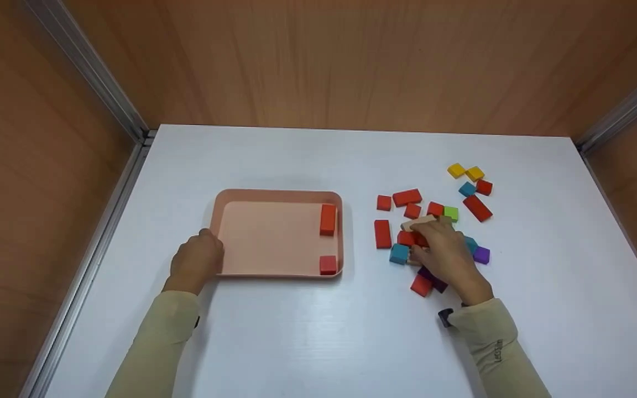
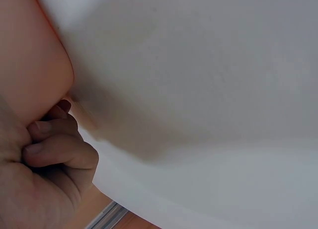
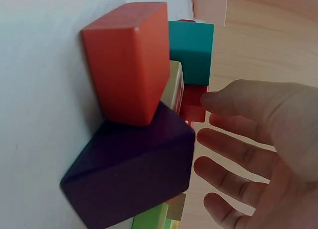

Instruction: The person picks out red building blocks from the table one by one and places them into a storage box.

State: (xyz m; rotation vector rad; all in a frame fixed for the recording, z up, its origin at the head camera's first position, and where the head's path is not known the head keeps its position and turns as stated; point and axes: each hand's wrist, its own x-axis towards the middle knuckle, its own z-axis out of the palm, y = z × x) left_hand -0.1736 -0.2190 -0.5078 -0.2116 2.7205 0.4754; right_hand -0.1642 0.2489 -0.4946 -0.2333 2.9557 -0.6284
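A shallow pink tray [image 1: 274,243] lies on the white table. My left hand [image 1: 198,258] grips its left edge near the front corner; the left wrist view shows curled fingers [image 2: 64,149] at the tray's rim. Inside the tray, along its right side, are a long red block [image 1: 327,220] and a red cube [image 1: 328,265]. My right hand [image 1: 444,249] is over a pile of coloured wooden blocks, thumb and fingers spread apart. Its thumb overlaps a red block [image 3: 195,102] in the right wrist view. Close by are a plain wood block [image 1: 418,223], a teal block [image 3: 191,52] and a dark purple block [image 3: 134,164].
Two yellow blocks [image 1: 465,172], a blue cube [image 1: 467,189] and red blocks [image 1: 478,208] lie behind the pile. A long red block [image 1: 382,234] stands between tray and pile. Wooden panels [image 1: 318,66] enclose the table at the back and sides.
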